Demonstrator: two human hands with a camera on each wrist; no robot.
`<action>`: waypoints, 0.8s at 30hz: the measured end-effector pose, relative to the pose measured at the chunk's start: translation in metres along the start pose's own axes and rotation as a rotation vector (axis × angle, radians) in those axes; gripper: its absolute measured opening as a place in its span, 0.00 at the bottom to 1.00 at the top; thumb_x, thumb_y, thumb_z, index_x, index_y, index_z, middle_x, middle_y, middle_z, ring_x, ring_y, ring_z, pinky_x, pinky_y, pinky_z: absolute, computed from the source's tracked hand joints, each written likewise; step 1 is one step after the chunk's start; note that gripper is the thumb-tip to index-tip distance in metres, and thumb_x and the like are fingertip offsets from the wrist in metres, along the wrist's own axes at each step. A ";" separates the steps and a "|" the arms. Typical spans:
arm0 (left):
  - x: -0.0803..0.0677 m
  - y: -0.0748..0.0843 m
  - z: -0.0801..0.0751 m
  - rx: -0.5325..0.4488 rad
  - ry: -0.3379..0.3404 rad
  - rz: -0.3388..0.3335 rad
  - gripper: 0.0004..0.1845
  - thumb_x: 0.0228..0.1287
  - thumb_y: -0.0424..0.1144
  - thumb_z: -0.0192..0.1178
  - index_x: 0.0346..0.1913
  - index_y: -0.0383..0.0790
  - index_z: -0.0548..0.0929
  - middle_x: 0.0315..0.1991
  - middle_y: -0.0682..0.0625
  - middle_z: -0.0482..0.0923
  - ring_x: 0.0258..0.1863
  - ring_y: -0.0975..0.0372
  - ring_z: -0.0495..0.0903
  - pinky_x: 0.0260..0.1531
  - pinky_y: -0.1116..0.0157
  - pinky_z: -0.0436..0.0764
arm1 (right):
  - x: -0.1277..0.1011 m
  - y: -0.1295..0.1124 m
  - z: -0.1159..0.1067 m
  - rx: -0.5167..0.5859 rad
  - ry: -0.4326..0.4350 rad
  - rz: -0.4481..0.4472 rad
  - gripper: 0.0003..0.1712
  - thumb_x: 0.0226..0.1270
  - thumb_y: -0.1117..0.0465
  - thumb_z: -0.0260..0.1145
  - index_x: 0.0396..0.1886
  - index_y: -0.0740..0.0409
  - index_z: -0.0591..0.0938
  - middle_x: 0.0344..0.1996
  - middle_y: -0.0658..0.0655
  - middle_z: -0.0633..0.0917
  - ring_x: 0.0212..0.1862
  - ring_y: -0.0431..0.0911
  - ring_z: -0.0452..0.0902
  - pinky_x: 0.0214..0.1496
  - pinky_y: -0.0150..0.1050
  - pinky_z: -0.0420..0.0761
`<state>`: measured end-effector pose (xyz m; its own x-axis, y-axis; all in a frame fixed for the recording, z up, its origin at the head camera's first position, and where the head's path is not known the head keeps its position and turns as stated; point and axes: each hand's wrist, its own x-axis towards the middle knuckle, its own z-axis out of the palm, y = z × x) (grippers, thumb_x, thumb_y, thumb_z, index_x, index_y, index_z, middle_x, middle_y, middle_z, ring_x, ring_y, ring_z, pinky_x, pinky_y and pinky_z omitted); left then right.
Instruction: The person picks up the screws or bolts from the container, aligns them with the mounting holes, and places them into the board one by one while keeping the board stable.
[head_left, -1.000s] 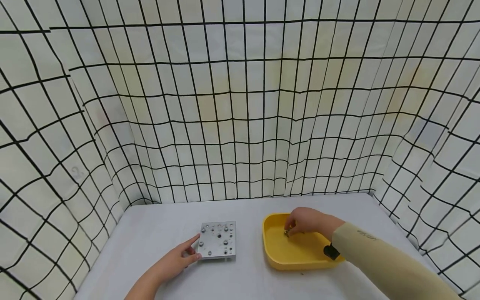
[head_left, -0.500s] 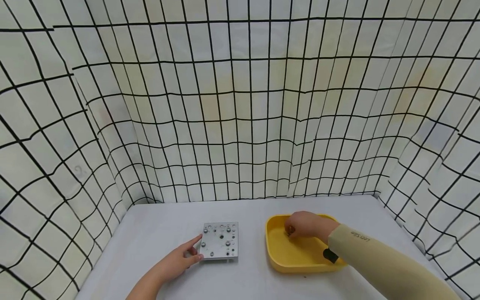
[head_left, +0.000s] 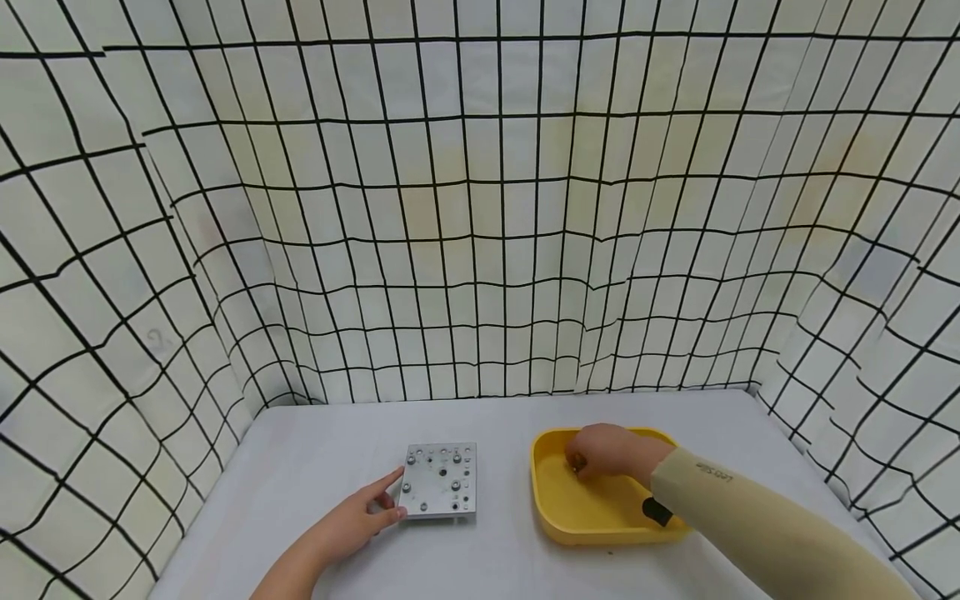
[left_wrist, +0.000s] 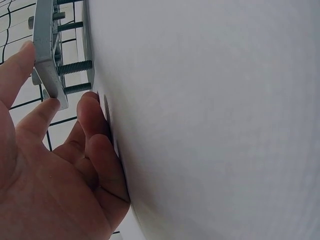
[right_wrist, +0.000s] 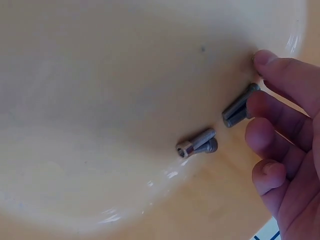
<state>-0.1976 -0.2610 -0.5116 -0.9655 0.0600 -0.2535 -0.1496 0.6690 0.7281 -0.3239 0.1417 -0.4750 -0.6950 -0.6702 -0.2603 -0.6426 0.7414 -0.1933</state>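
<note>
My left hand (head_left: 348,525) holds the left edge of a square silver metal plate (head_left: 431,490) with thumb and forefinger. Its other fingers are bent against the table. Round holes and several screw heads show on the plate's top, and threaded screw ends (left_wrist: 76,67) stick out below it in the left wrist view. My right hand (head_left: 611,450) reaches into a yellow tray (head_left: 558,504), fingers bent. In the right wrist view its fingertips touch or nearly touch a pair of socket-head screws (right_wrist: 236,110); whether they pinch one is unclear. Another pair of socket-head screws (right_wrist: 185,149) lies beside them.
The white table (head_left: 495,558) carries the plate at left and the tray at right, with a gap between. White walls with a black grid (head_left: 480,250) enclose the back and sides. A dark speck (head_left: 610,552) lies in front of the tray.
The right hand's fingers have curled in more over the same spot in the tray. The left hand and the plate stay together. The view has shifted slightly.
</note>
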 end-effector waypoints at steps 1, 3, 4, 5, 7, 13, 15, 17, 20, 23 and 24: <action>0.000 0.000 0.000 0.001 0.000 -0.001 0.41 0.60 0.55 0.68 0.75 0.48 0.66 0.43 0.52 0.73 0.30 0.59 0.70 0.30 0.62 0.71 | 0.001 -0.001 0.000 0.005 -0.003 -0.002 0.06 0.61 0.58 0.75 0.35 0.47 0.84 0.25 0.40 0.76 0.31 0.39 0.70 0.40 0.35 0.74; 0.000 -0.001 0.000 0.004 0.000 -0.001 0.41 0.60 0.55 0.68 0.75 0.49 0.66 0.43 0.52 0.73 0.30 0.59 0.70 0.31 0.62 0.71 | 0.002 -0.002 0.000 0.012 -0.010 -0.012 0.06 0.62 0.60 0.74 0.35 0.48 0.84 0.25 0.40 0.76 0.31 0.39 0.70 0.40 0.35 0.74; 0.001 -0.002 0.000 0.003 0.000 0.001 0.41 0.60 0.55 0.68 0.75 0.49 0.66 0.43 0.52 0.73 0.30 0.59 0.70 0.31 0.62 0.71 | 0.002 -0.003 0.000 0.017 -0.011 -0.016 0.06 0.62 0.60 0.74 0.35 0.48 0.84 0.25 0.41 0.76 0.31 0.39 0.70 0.39 0.35 0.74; 0.001 -0.002 0.000 0.002 -0.001 0.002 0.41 0.60 0.55 0.68 0.75 0.49 0.66 0.43 0.52 0.73 0.30 0.59 0.70 0.31 0.62 0.71 | 0.003 -0.004 0.000 0.017 -0.013 -0.020 0.06 0.62 0.61 0.74 0.35 0.48 0.84 0.24 0.40 0.75 0.30 0.39 0.69 0.39 0.35 0.74; 0.001 -0.003 0.001 0.000 -0.003 0.006 0.41 0.60 0.56 0.68 0.75 0.49 0.66 0.43 0.52 0.73 0.31 0.58 0.70 0.30 0.62 0.70 | 0.004 -0.005 0.000 0.013 -0.015 -0.034 0.06 0.62 0.63 0.73 0.34 0.48 0.84 0.24 0.41 0.75 0.30 0.39 0.69 0.38 0.34 0.73; 0.002 -0.004 0.002 -0.005 -0.011 0.013 0.42 0.60 0.57 0.68 0.75 0.49 0.66 0.43 0.52 0.73 0.31 0.59 0.70 0.31 0.62 0.71 | 0.005 -0.005 0.003 -0.002 -0.007 -0.068 0.07 0.63 0.65 0.70 0.30 0.49 0.82 0.22 0.42 0.73 0.28 0.38 0.68 0.35 0.34 0.71; 0.001 -0.005 0.002 -0.006 -0.012 0.016 0.42 0.59 0.57 0.68 0.75 0.49 0.66 0.43 0.52 0.73 0.31 0.59 0.70 0.31 0.62 0.71 | 0.006 -0.004 0.005 -0.006 -0.005 -0.073 0.07 0.63 0.65 0.70 0.29 0.49 0.81 0.21 0.42 0.73 0.28 0.38 0.67 0.35 0.34 0.71; 0.001 -0.005 0.002 -0.006 -0.012 0.013 0.42 0.59 0.57 0.68 0.75 0.49 0.66 0.43 0.52 0.73 0.31 0.59 0.70 0.31 0.62 0.71 | 0.007 -0.004 0.006 -0.017 -0.006 -0.078 0.07 0.64 0.65 0.70 0.30 0.48 0.81 0.22 0.42 0.73 0.28 0.38 0.67 0.35 0.34 0.71; 0.000 -0.003 0.002 -0.002 -0.009 0.006 0.42 0.60 0.56 0.68 0.75 0.49 0.66 0.43 0.52 0.73 0.31 0.59 0.70 0.31 0.62 0.71 | 0.008 -0.003 0.006 -0.026 -0.018 -0.080 0.07 0.64 0.64 0.69 0.30 0.47 0.82 0.22 0.42 0.74 0.29 0.39 0.68 0.36 0.34 0.72; -0.001 0.000 0.001 0.006 -0.003 -0.004 0.41 0.60 0.55 0.68 0.75 0.50 0.66 0.43 0.52 0.73 0.31 0.59 0.70 0.31 0.62 0.71 | 0.009 -0.003 0.005 -0.029 -0.035 -0.077 0.07 0.64 0.64 0.70 0.31 0.46 0.83 0.23 0.42 0.75 0.30 0.38 0.69 0.38 0.34 0.73; -0.001 0.000 0.000 0.010 0.000 -0.002 0.41 0.60 0.55 0.68 0.75 0.50 0.66 0.43 0.52 0.73 0.31 0.59 0.70 0.31 0.62 0.70 | 0.009 -0.004 0.004 -0.024 -0.041 -0.075 0.07 0.63 0.64 0.70 0.32 0.46 0.83 0.24 0.42 0.75 0.30 0.38 0.69 0.38 0.34 0.73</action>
<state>-0.1967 -0.2604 -0.5113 -0.9652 0.0587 -0.2549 -0.1494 0.6764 0.7213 -0.3262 0.1333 -0.4803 -0.6312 -0.7215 -0.2847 -0.7001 0.6879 -0.1912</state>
